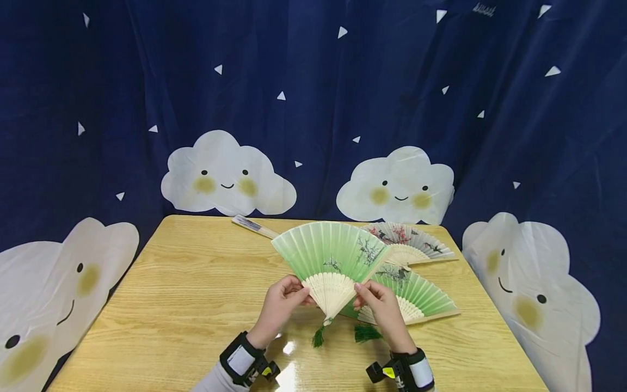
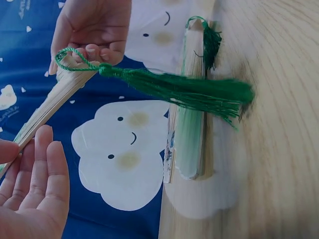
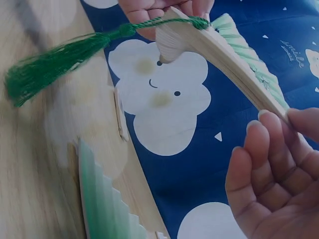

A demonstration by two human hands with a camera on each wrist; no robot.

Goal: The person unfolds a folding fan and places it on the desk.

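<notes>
- Farthest left we see a smiling cloud [image 1: 73, 288] on the navy curtain [image 1: 44, 158], beside the wooden bench [image 1: 171, 283].
- Near the bench's back edge we find a folded fan [image 1: 252, 225], well beyond both hands.
- Next, we see the left hand [image 1: 286, 299] pinching the open green fan [image 1: 325, 250] between thumb and fingers, at the left outer stick.
- Between the two hands we have that fan, raised off the bench, its leaf spread upward beyond them and its narrow end toward us, a green tassel [image 1: 318, 337] hanging from it.
- We see the right hand [image 1: 377, 298] pinching the fan's right outer stick.
- Beyond and beneath the right hand, we make out a second green fan [image 1: 433, 296], spread on the bench; behind it lies a blossom-patterned fan [image 1: 416, 242].
</notes>
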